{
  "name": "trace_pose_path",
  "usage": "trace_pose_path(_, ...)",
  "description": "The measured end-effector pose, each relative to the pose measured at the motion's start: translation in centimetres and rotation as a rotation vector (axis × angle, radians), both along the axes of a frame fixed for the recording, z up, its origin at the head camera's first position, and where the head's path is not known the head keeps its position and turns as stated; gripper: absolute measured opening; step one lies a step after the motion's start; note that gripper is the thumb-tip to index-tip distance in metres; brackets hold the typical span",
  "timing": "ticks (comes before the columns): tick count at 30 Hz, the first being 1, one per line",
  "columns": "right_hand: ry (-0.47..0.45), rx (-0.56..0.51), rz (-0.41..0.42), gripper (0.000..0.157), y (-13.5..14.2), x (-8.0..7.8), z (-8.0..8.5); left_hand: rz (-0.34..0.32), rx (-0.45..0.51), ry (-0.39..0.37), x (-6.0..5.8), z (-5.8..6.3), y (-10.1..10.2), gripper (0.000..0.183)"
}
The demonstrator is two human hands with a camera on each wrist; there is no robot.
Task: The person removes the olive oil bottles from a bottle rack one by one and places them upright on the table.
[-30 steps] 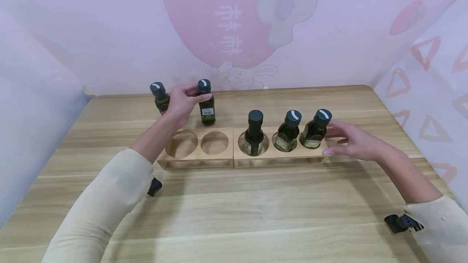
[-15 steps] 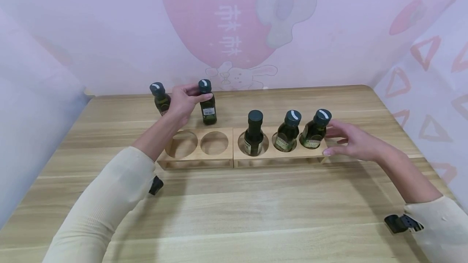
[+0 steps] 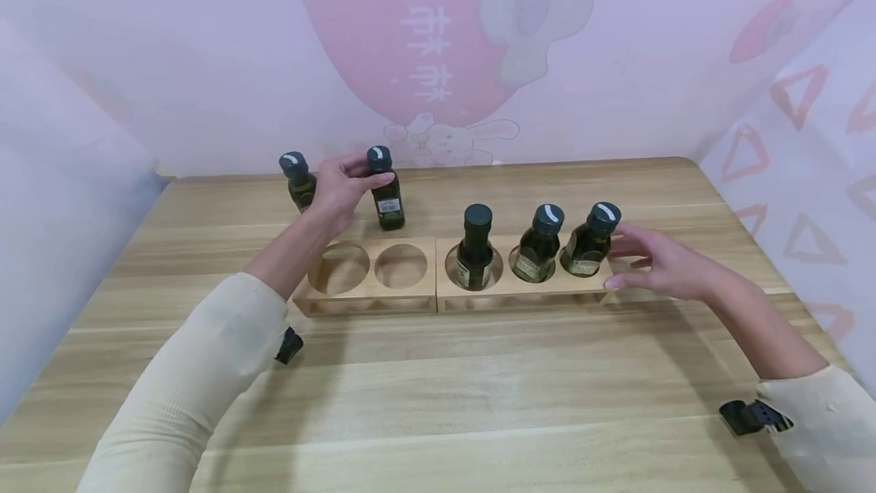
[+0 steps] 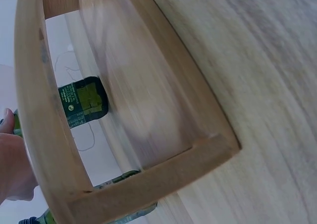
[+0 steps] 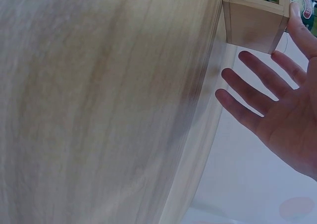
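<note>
Two wooden racks sit end to end on the table: the left rack [image 3: 369, 297] has two empty round holes, and the right rack [image 3: 506, 297] holds three dark green bottles [image 3: 475, 249]. Behind the left rack my left hand [image 3: 342, 189] grips a loose bottle [image 3: 386, 192] around its neck, thumb on the near side. Another loose bottle [image 3: 299, 179] stands just left of that hand. My right hand [image 3: 653, 261] is spread with straight fingers at the right rack's end [image 5: 255, 21], fingertips near the rightmost bottle [image 3: 590, 243]. The left wrist view looks through the left rack [image 4: 148, 174] at a bottle label [image 4: 83, 101].
The wooden table [image 3: 438, 402] stretches wide in front of the racks. A pink and lilac printed backdrop [image 3: 438, 52] closes off the back and both sides. The table's right edge [image 3: 773, 249] lies close beyond my right hand.
The bottle in my left hand has shifted very slightly; the hand keeps its grip. My right hand stays at the rack's end.
</note>
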State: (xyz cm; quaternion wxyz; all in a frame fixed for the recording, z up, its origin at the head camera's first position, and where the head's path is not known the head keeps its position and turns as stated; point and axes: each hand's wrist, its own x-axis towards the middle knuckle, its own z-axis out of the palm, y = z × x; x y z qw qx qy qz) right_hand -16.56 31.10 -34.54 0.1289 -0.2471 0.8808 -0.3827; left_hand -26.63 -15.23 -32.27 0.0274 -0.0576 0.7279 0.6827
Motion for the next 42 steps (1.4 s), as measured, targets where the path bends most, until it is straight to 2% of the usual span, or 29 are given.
trace_pose_path(6,0.002,-0.007,0.013,0.066,-0.1,-0.1,0.0,-0.009,-0.016,-0.010,0.1,0.0,-0.3,0.053)
trace_pose_path(11,0.003,-0.010,0.016,0.065,-0.1,-0.1,-0.1,-0.016,-0.070,-0.001,0.3,0.1,-0.5,0.052)
trace_pose_path(20,-0.005,-0.003,0.007,0.066,-0.1,-0.1,-0.1,-0.052,-0.125,0.129,0.9,0.8,-0.5,0.056)
trace_pose_path(30,-0.013,0.006,-0.002,0.067,0.1,-0.1,-0.2,-0.081,-0.263,0.200,2.0,2.2,-0.8,0.067)
trace_pose_path(36,-0.005,0.006,-0.003,0.067,0.1,-0.2,-0.3,-0.048,-0.281,0.223,2.8,3.3,-0.9,0.069)
trace_pose_path(42,-0.003,0.007,-0.001,0.067,0.1,-0.2,-0.2,0.000,-0.289,0.253,3.9,4.1,-0.7,0.062)
